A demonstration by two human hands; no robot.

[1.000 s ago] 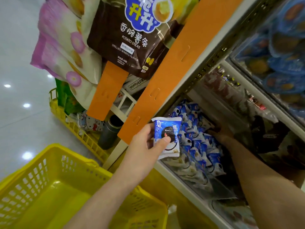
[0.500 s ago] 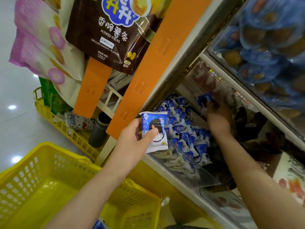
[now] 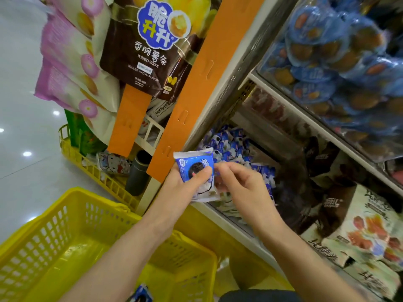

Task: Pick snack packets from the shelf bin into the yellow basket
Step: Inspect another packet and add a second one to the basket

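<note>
A tall shop shelf [image 3: 246, 68] filled the right of the view, with a clear-fronted shelf bin [image 3: 231, 216] low down holding a heap of blue-and-white snack packets [image 3: 231, 144]. At lower left stood the yellow basket [image 3: 65, 236], open-topped, with one blue packet [image 3: 141, 296] just visible at the bottom edge. Large hanging crisp bags [image 3: 150, 46] and orange strips [image 3: 200, 88] crowded the space above. In front of the bin, the left hand [image 3: 181, 188] gripped a snack packet [image 3: 196, 173], thumb pressed on its face. The right hand [image 3: 242, 188] touched that packet's right edge, fingers curled; whether it pinched a second packet could not be told. To do this well, the packets should probably be stacked flat in one grip, then carried down and left over the basket rim, clear of the orange strip close by.
</note>
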